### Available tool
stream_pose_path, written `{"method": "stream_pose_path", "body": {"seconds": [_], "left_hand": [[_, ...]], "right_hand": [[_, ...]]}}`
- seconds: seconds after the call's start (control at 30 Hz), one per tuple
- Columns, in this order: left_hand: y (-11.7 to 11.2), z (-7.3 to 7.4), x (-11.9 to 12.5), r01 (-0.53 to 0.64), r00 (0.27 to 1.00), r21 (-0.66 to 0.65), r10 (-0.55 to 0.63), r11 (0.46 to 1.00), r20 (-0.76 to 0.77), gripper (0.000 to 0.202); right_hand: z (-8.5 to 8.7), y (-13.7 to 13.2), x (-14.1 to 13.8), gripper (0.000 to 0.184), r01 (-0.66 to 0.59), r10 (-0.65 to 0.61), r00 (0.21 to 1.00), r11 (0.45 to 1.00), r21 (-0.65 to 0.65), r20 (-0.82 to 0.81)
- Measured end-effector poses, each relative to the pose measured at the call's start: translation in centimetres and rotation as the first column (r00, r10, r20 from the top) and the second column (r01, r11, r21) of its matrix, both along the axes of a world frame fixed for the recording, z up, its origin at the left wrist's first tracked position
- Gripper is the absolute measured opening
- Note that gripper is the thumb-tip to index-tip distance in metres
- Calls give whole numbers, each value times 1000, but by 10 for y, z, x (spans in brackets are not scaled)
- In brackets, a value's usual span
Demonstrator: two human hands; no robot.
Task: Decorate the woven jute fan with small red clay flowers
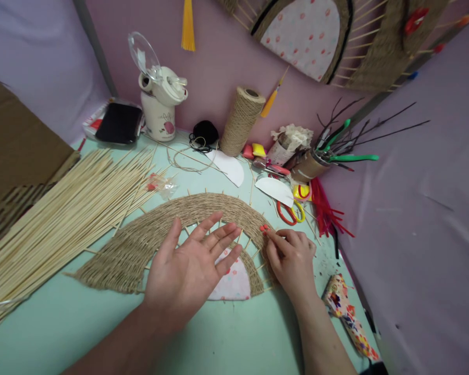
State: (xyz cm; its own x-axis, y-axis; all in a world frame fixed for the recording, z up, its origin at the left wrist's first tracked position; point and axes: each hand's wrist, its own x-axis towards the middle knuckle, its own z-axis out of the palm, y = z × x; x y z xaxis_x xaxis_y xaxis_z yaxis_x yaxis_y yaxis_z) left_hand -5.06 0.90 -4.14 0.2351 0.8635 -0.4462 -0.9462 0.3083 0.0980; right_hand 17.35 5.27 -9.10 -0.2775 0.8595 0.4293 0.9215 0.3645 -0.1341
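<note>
My left hand is held palm up with its fingers spread, above a fan-shaped weaving of brown twine on thin wooden sticks. No object shows on its palm. The fingers of my right hand are pinched together at the right part of the woven arch. Small round red pieces show at those fingertips; how many the fingers grip is hidden. Under my left hand lies a half-round of white fabric with red dots, edged by a narrower twine band.
Thin wooden sticks lie at left beside cardboard. Behind stand a white pot, a twine spool and a can of pliers and twigs. Scissors, red pipe cleaners and a flowery-wrapped glue gun lie right.
</note>
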Motion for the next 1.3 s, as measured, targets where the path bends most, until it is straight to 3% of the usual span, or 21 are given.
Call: {"method": "stream_pose_path", "body": {"seconds": [0.9, 1.07, 1.2, 1.3], "left_hand": [[0, 1, -2, 5, 1000, 9, -5, 1000, -8, 46], [1, 2, -1, 17, 1000, 10, -17, 1000, -16, 47], [1, 4, -1, 35, 996, 13, -34, 999, -80, 45], [-1, 2, 0, 65, 967, 43, -52, 997, -250, 44]], "right_hand": [[-3, -1, 1, 20, -1, -1, 1000, 997, -76, -20], [-4, -1, 2, 19, 10, -11, 999, 1000, -25, -46], [-5, 0, 1, 20, 3, -4, 1000, 998, -56, -25], [-3, 0, 2, 21, -8, 6, 999, 999, -47, -37]]}}
